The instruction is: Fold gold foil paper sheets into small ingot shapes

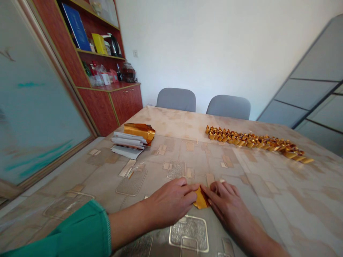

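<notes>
A small piece of gold foil paper, partly folded, lies on the patterned tablecloth between my hands. My left hand has its fingers closed, with the thumb and index finger pinching the paper's left and upper edge. From the other side, my right hand presses its index finger along the right edge of the paper, the other fingers curled. The undersides of both hands and part of the paper are hidden.
At the back left sits a stack of gold and white paper sheets. A long row of folded gold pieces stretches across the right side. Two grey chairs stand behind the table, with a red-brown cabinet at the left.
</notes>
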Action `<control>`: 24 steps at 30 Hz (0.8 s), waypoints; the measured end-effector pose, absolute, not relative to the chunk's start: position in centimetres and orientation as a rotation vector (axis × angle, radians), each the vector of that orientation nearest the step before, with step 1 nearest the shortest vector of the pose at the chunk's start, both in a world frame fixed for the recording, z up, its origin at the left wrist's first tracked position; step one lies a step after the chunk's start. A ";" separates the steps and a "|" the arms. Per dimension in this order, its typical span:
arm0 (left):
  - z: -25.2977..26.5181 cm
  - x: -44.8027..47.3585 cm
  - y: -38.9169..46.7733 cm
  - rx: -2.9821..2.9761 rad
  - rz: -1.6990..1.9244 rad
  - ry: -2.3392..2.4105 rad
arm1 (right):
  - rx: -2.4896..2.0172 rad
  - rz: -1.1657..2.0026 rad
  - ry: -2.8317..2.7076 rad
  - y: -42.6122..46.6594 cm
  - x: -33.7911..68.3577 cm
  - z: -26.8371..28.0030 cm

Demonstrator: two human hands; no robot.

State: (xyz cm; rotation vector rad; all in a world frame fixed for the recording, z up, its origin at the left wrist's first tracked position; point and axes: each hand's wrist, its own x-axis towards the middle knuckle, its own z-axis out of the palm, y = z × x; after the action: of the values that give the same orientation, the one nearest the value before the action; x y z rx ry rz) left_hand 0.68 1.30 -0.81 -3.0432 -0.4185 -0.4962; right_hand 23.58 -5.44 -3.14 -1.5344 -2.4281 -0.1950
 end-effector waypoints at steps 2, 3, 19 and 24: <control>-0.8 0.7 1.2 -3.026 -0.502 -0.427 | -1.528 -0.209 -2.446 -6.1 24.3 -3.0; -0.7 0.6 1.2 -3.019 -0.503 -0.431 | -1.528 -0.202 -2.462 -6.5 24.7 -2.9; -0.1 0.9 1.3 -3.064 -0.315 -0.507 | -1.527 -0.152 -2.455 -8.6 26.4 -1.6; -0.7 1.4 1.8 -3.131 -0.403 -0.622 | -1.578 -0.023 -2.361 -8.9 26.3 -0.9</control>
State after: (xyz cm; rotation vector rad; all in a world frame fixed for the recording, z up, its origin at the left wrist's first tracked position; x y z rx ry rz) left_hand 1.40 1.76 -0.66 -3.1305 -0.6218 -0.4026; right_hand 26.30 -8.90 -0.88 -1.5780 -2.3609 -0.0232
